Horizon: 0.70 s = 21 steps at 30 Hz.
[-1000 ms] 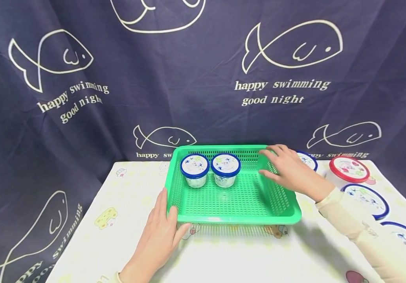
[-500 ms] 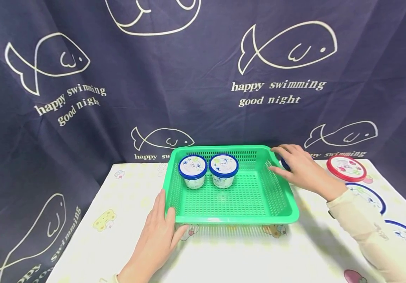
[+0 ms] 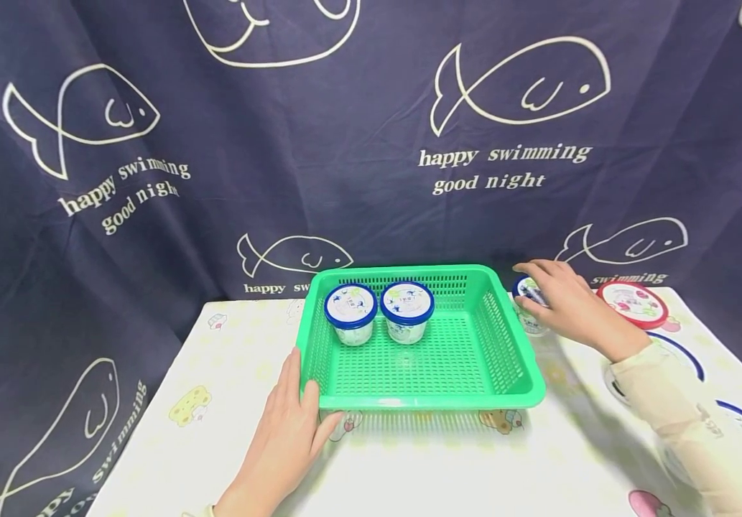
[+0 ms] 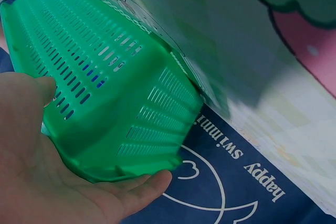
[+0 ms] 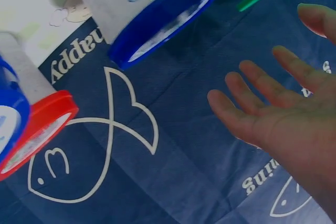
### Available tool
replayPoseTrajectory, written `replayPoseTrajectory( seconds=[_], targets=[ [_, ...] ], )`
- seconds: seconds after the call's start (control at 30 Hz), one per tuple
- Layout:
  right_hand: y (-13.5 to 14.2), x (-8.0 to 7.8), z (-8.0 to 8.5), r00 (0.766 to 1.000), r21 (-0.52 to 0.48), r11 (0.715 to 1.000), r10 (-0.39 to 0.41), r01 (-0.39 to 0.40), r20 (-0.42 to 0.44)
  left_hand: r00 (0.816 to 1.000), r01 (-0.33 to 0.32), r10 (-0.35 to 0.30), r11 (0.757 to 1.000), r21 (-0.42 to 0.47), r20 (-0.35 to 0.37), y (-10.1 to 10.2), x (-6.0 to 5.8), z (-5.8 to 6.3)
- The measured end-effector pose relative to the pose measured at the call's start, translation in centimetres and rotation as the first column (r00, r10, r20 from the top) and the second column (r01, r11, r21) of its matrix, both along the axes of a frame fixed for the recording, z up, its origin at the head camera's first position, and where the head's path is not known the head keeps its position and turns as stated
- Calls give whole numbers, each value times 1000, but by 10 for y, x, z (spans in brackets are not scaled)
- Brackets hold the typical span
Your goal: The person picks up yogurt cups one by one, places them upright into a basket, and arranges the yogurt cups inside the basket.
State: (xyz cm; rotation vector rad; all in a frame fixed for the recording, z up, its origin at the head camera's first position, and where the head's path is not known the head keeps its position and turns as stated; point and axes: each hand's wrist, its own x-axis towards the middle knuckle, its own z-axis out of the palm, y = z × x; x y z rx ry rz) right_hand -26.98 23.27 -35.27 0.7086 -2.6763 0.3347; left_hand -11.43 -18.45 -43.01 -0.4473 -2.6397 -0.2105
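Note:
My left hand [image 3: 283, 431] rests against the near left corner of a green plastic basket [image 3: 429, 401], its fingers straight along the rim. In the left wrist view the thumb [image 4: 47, 88] lies against one perforated wall. Two white tubs with blue lids, the left tub [image 3: 351, 305] and the right tub [image 3: 407, 303], stand side by side inside the basket. My right hand [image 3: 567, 301] is held over another blue-lidded tub [image 3: 532, 323] just right of the basket. The right wrist view shows its fingers spread and apart from that tub [image 5: 157, 24].
A red-lidded tub [image 3: 636, 305] stands at the right back of the patterned tablecloth [image 3: 235, 373]. More blue-lidded tubs are on the right side, partly behind my right sleeve [image 3: 674, 402]. A dark fish-print curtain [image 3: 345, 143] hangs close behind the table.
My right hand has moved right, from over the basket's right end to above the blue-lidded tub beside it. The left hand stays at the basket's corner.

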Motion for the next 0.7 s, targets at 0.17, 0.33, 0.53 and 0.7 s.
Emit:
replayPoseTrajectory(
  seconds=[0.17,0.33,0.53,0.7],
  targets=[
    [6,-4,-6,1000,-3,1000,-9,9,7,1000,1,-1,1000,9,-3,1,1,0],
    [11,-11,-15,1000,-11,1000,-15,15,4,1000,4,-4,1000,19,6,1,1,0],
    [20,-19,-24,999,0,1000,-31,31,38,1000,-2,2,1000,14,22,1,1,0],
    [23,-24,-28,996,0,999,-54,54,67,1000,-5,5,1000,15,15,1,1,0]
  ],
)
